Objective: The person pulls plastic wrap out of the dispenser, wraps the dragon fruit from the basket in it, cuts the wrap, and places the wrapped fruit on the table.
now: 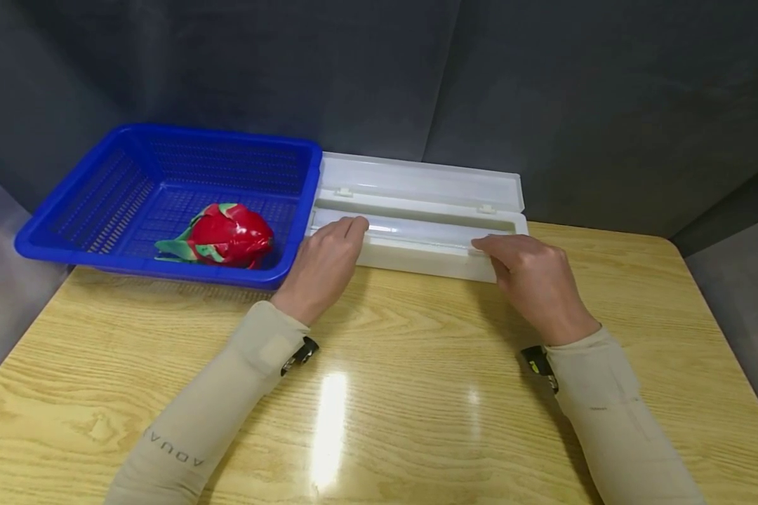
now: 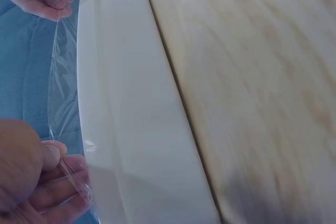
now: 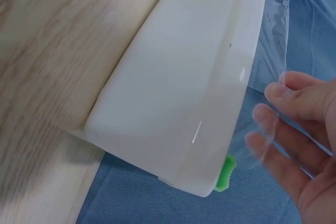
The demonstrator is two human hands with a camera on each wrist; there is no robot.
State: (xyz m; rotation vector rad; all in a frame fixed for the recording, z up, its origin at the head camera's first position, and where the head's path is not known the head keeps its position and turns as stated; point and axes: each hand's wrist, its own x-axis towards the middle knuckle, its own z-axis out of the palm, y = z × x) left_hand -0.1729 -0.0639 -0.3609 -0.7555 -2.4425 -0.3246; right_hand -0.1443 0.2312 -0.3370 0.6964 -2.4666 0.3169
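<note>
A long white plastic wrap dispenser (image 1: 426, 262) lies on the table with its hinged lid (image 1: 420, 184) tipped back. Inside it a roll of plastic wrap (image 1: 417, 231) is visible. At the dispenser's left part, my left hand (image 1: 330, 263) pinches the edge of the clear film (image 2: 63, 77) between thumb and finger. My right hand (image 1: 533, 277) pinches the same film near the right end, other fingers spread under it in the right wrist view. Between the hands the film (image 3: 270, 35) stretches along the front edge. A small green part (image 3: 226, 174) shows at the dispenser's end.
Left of the dispenser stands a blue plastic basket (image 1: 164, 268), touching or nearly touching it. A red and green dragon fruit (image 1: 230, 235) lies inside. The wooden table (image 1: 404, 393) meets a dark grey curtain (image 1: 379, 70) at the back.
</note>
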